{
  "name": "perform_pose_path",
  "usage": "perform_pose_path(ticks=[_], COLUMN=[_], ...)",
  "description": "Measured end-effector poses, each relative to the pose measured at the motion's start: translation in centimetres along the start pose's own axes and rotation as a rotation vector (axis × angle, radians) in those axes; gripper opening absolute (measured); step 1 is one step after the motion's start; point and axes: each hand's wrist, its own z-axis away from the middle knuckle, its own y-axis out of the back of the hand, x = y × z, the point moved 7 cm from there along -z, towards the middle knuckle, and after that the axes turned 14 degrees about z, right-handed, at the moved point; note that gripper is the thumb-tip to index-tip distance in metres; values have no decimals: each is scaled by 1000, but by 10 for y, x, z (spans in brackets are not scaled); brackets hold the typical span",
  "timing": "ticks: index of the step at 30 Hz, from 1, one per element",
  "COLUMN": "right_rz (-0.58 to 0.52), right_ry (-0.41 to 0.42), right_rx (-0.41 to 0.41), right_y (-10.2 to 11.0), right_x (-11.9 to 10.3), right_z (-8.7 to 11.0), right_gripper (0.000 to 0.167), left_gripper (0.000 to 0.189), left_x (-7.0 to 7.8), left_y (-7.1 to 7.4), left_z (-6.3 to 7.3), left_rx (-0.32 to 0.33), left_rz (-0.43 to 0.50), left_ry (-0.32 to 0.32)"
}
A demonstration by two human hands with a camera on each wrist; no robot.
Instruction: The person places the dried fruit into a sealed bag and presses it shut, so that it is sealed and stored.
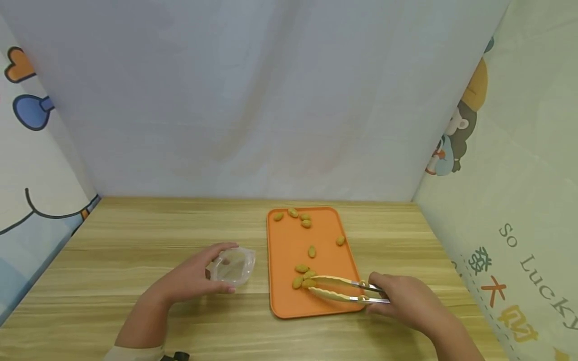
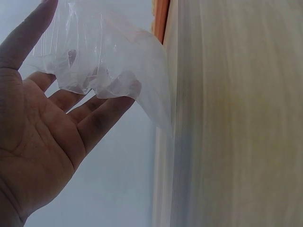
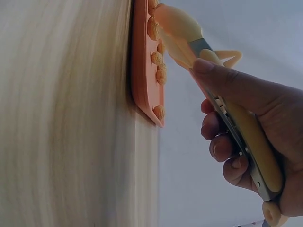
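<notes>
On the table, my left hand [image 1: 203, 276] holds a clear plastic container [image 1: 235, 265] between thumb and fingers. In the left wrist view, the fingers [image 2: 106, 118] reach along the side of the container [image 2: 109, 52]. My right hand [image 1: 402, 301] grips cream-tipped metal tongs [image 1: 352, 291] by the handles. The tongs' tips point left over an orange tray [image 1: 284, 301], around or beside one yellowish-brown oval nut-like piece [image 1: 309, 283]. Close to it lie several similar pieces [image 1: 301, 268]. In the right wrist view, the thumb lies along the upper arm of the tongs [image 3: 251, 142].
More nut-like pieces [image 1: 306, 223] are scattered toward the tray's far end, one [image 1: 340, 240] by its right edge. The wood-grain table [image 1: 149, 235] is backed by a pale cloth [image 1: 253, 125], with printed cloths [image 1: 519, 200] at the sides.
</notes>
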Motion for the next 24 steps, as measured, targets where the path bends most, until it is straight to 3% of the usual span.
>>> perform_pose_path(ticks=[14, 24], right_rz=[-30, -30], right_ry=[-22, -20], right_rx=[11, 69], right_y=[3, 6], right_x=[-7, -8], right_z=[-10, -15], right_gripper=[37, 37], left_gripper=[85, 85], left_x=[-8, -10], left_y=[16, 19], left_z=[-11, -16], left_rx=[-21, -46], left_rz=[-11, -16], left_ry=[17, 8])
